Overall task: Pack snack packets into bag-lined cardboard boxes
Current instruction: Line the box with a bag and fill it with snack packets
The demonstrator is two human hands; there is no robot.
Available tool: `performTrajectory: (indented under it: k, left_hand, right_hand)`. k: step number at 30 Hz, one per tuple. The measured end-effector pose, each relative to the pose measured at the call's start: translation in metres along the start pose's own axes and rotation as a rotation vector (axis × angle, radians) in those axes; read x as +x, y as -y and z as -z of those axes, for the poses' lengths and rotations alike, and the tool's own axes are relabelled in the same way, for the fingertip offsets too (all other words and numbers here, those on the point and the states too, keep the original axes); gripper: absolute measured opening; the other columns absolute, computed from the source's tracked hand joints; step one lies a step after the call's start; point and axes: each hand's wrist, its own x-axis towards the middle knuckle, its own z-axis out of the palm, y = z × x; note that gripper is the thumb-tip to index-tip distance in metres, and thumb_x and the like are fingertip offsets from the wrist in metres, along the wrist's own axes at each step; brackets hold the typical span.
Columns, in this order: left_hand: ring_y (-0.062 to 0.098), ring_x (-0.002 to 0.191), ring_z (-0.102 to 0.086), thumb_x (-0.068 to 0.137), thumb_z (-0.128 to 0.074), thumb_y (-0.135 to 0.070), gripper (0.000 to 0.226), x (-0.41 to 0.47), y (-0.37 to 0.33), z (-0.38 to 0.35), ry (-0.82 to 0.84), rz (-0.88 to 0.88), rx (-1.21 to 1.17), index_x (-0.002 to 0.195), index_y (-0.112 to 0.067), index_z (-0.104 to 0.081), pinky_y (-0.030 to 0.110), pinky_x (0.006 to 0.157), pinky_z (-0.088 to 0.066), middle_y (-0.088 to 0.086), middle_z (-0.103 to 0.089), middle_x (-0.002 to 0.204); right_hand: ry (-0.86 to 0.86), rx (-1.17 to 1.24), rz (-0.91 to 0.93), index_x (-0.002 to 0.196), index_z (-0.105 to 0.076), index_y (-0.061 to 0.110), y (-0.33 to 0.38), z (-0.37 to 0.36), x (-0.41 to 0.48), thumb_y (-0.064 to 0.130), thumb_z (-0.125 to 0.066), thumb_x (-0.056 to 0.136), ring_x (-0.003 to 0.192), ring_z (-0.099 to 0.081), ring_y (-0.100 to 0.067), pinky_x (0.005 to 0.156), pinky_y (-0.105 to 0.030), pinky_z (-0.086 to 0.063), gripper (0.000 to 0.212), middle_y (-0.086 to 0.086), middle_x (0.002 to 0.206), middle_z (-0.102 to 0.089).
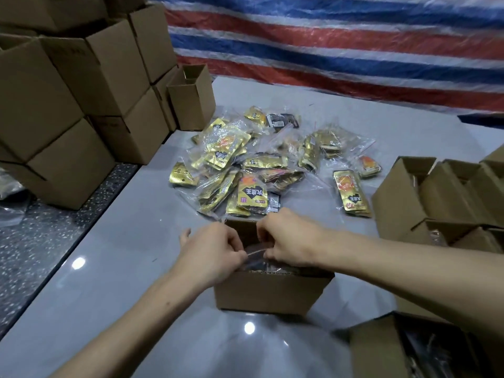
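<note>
An open cardboard box (270,291) stands on the grey table in front of me, with a clear plastic bag (257,252) inside it. My left hand (211,251) and my right hand (289,237) are both over the box mouth, and each pinches the top edge of the bag. Dark packets show dimly through the plastic in the box. Beyond the box lies a heap of gold snack packets (251,193), many in clear bags. A single gold packet (350,193) lies to the right of the heap.
Stacked closed cardboard boxes (71,105) fill the left side, with a small open box (192,96) behind. More open boxes (433,192) stand at the right, and another (425,350) at the near right. A striped tarp (341,42) hangs behind the table.
</note>
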Motion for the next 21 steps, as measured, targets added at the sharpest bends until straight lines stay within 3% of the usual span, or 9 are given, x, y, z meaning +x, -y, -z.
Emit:
performTrajectory:
  k: [3,6,9,11,13,15,18,21]
  left_hand:
    - [0.019,0.087,-0.065,0.079,-0.068,-0.024,0.006,0.009,-0.007,-0.001,0.020,0.049,0.106,0.076,-0.021,-0.064,0.038,0.092,-0.049,-0.006,-0.068,0.079]
    - [0.027,0.090,-0.062,0.085,-0.061,-0.023,0.008,0.016,-0.017,-0.003,0.017,0.042,0.303,0.088,-0.022,-0.055,0.033,0.079,-0.042,-0.001,-0.062,0.087]
    - [0.027,0.114,-0.062,0.093,-0.055,-0.022,0.023,0.020,-0.024,-0.010,0.033,0.020,0.524,0.116,-0.020,-0.055,0.031,0.079,-0.032,0.003,-0.062,0.120]
    - [0.025,0.118,-0.060,0.096,-0.052,-0.021,0.027,0.021,-0.028,-0.016,0.008,-0.021,0.633,0.123,-0.019,-0.053,0.030,0.078,-0.030,0.003,-0.061,0.126]
    - [0.024,0.118,-0.060,0.098,-0.049,-0.023,0.027,0.021,-0.031,-0.019,-0.017,-0.063,0.696,0.125,-0.019,-0.052,0.031,0.078,-0.030,0.002,-0.061,0.127]
    - [0.024,0.118,-0.059,0.097,-0.051,-0.024,0.025,0.019,-0.032,-0.020,-0.020,-0.078,0.707,0.123,-0.021,-0.052,0.031,0.083,-0.031,0.001,-0.061,0.125]
    - [0.024,0.113,-0.059,0.094,-0.057,-0.036,0.011,0.017,-0.031,-0.017,-0.058,-0.115,0.646,0.102,-0.029,-0.057,0.035,0.091,-0.033,-0.001,-0.066,0.111]
    - [0.021,0.096,-0.058,0.094,-0.048,-0.057,0.040,0.012,-0.020,-0.016,-0.105,-0.163,0.451,0.073,-0.026,-0.062,0.034,0.092,-0.034,-0.006,-0.059,0.073]
  right_hand:
    - [-0.152,-0.233,0.077,0.106,-0.056,0.017,0.002,-0.007,-0.008,0.018,-0.068,0.082,0.091,-0.063,-0.033,0.058,-0.034,-0.035,0.027,-0.007,0.101,-0.063]
    - [-0.177,-0.309,0.157,0.104,-0.058,0.015,0.006,-0.006,-0.015,0.016,-0.065,0.083,0.089,-0.061,-0.033,0.053,-0.033,-0.027,0.022,-0.007,0.098,-0.062]
    - [0.052,-0.143,0.091,0.104,-0.067,0.014,0.006,-0.007,-0.016,0.031,-0.061,0.093,0.088,-0.065,-0.034,0.052,-0.031,-0.036,0.021,-0.011,0.095,-0.067]
    - [0.270,-0.020,0.032,0.108,-0.069,0.013,0.003,-0.011,-0.013,0.041,-0.052,0.099,0.096,-0.066,-0.034,0.071,-0.035,-0.053,0.035,-0.014,0.100,-0.070]
    - [0.436,0.034,-0.034,0.117,-0.067,0.012,0.000,-0.015,-0.006,0.046,-0.041,0.103,0.106,-0.063,-0.033,0.093,-0.038,-0.051,0.045,-0.015,0.113,-0.069]
    - [0.550,0.099,-0.107,0.130,-0.060,0.009,-0.002,-0.022,0.001,0.040,-0.033,0.107,0.117,-0.057,-0.032,0.100,-0.034,-0.045,0.047,-0.016,0.130,-0.062]
    - [0.695,0.092,-0.153,0.140,-0.050,0.004,-0.003,-0.032,0.009,0.026,-0.031,0.108,0.127,-0.051,-0.033,0.102,-0.035,-0.040,0.043,-0.020,0.142,-0.052]
    - [0.725,0.017,-0.171,0.135,-0.053,0.004,0.000,-0.034,0.013,0.026,-0.041,0.105,0.112,-0.059,-0.032,0.092,-0.036,-0.046,0.039,-0.017,0.132,-0.058]
